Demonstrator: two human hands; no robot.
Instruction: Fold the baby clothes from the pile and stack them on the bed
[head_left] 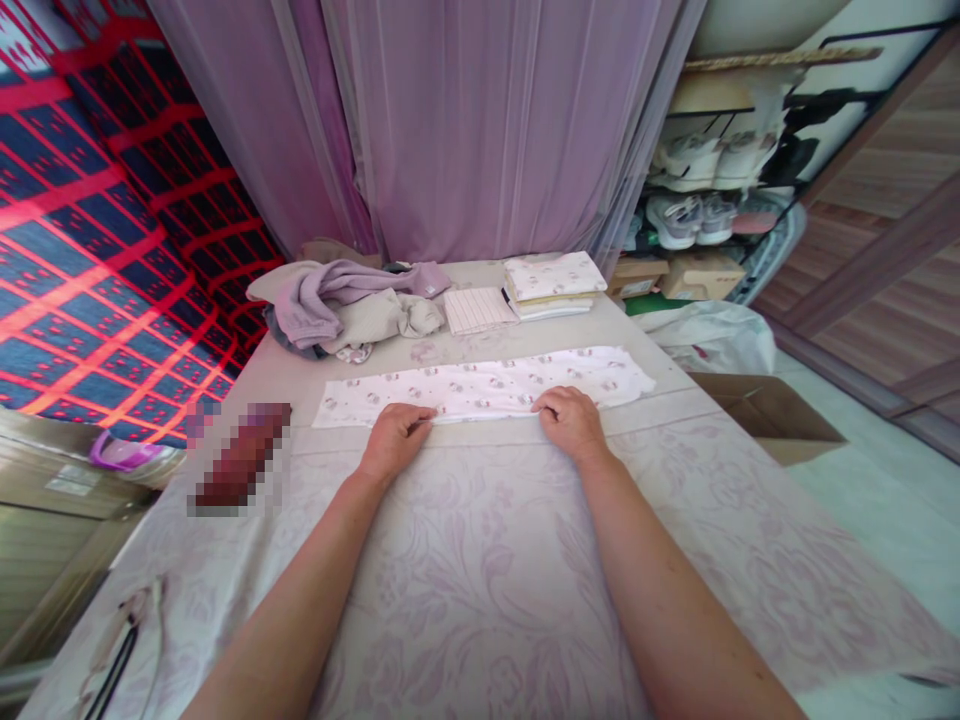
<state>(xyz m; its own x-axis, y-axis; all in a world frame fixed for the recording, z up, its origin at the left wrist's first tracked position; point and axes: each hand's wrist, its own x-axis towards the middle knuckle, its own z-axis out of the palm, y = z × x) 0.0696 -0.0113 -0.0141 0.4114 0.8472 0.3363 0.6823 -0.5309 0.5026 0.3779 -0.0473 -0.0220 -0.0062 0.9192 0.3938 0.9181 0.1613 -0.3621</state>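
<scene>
A long strip of folded white cloth with a small printed pattern (487, 385) lies flat across the table, its kind not plain from here. My left hand (397, 438) pinches its near edge left of the middle. Further right, my right hand (571, 422) grips the same edge, fingers curled in. Between the two hands the edge runs nearly straight. Behind the strip sit a folded striped cloth (478, 310) and a neat stack of folded cloths (555, 278), the top one in a similar print.
Crumpled clothes (352, 305) are heaped at the table's back left. A blurred-out reddish object (244, 460) and a cord (156, 630) lie on the left. Right of the table stand an open cardboard box (772, 410) and a shoe rack with sneakers (675, 218). A purple curtain (487, 130) hangs behind.
</scene>
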